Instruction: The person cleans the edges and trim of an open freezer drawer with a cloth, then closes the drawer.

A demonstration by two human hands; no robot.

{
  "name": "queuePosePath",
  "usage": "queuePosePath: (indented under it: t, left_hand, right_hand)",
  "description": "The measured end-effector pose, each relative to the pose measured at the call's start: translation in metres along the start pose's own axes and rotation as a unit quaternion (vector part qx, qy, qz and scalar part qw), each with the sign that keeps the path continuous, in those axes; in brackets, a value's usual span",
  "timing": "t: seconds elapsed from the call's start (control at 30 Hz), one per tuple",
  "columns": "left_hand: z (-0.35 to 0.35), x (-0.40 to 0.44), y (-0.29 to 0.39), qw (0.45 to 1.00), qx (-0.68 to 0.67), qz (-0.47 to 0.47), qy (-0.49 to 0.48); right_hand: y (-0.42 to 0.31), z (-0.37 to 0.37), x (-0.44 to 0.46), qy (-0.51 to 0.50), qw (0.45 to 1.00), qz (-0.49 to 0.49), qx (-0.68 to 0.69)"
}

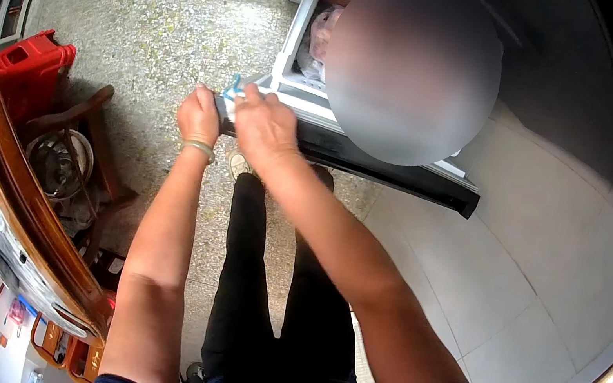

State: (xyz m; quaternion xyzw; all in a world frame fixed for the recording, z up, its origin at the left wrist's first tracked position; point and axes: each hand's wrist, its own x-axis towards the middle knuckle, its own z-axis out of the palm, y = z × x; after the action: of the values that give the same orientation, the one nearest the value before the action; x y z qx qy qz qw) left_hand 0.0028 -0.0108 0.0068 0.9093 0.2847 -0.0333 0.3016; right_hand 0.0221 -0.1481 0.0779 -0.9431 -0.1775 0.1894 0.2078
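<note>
A pulled-out drawer with a black front [374, 163] and a white inner frame [305, 103] stands before me, apparently from a fridge or freezer. My left hand [200, 117], with a pale bangle on the wrist, is curled around the left end of the black front. Just right of it, my right hand [264, 126] has its fingers bent down over the white top edge at that corner. A crumpled white and blue cloth-like piece [232, 90] shows between the hands, under the right fingers; its exact kind is unclear. Pinkish bagged items [320, 35] lie inside the drawer.
A large blurred oval hides most of the drawer's inside. At left are a red plastic container [27, 74], a wooden chair [109, 162] and a wood-edged table [27, 205]. Speckled floor [166, 20] lies at left, pale tiles [520, 247] at right. My feet are beneath the drawer front.
</note>
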Motion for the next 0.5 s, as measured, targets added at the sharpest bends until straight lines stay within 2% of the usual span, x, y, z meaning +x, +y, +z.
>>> queuePosePath:
  t: [0.1, 0.23, 0.27, 0.3, 0.4, 0.47, 0.5]
  left_hand:
    - [-0.001, 0.000, -0.002, 1.000, 0.008, 0.017, 0.012]
    - [0.003, -0.002, -0.005, 1.000, 0.002, 0.014, 0.026]
    - [0.002, -0.001, -0.005, 1.000, -0.022, -0.009, 0.004]
    - [0.004, 0.000, -0.008, 0.999, -0.035, 0.000, 0.004]
    - [0.006, -0.001, -0.010, 0.999, -0.032, 0.006, -0.002]
    - [0.004, 0.000, -0.008, 1.000, 0.000, 0.002, -0.009]
    - [0.004, 0.001, -0.009, 1.000, -0.002, 0.002, -0.010]
  right_hand:
    - [0.037, -0.014, -0.028, 0.031, 0.999, -0.018, -0.019]
    - [0.087, -0.038, -0.063, -0.013, 0.999, -0.003, -0.035]
    - [0.090, -0.031, -0.067, 0.029, 0.999, -0.023, -0.032]
    - [0.087, -0.022, -0.068, 0.073, 0.996, -0.042, -0.031]
    - [0.054, -0.016, -0.045, -0.011, 1.000, 0.000, 0.002]
    - [0.031, -0.002, -0.022, 0.037, 0.999, -0.030, 0.012]
    - [0.016, -0.008, -0.009, 0.024, 0.999, -0.033, 0.018]
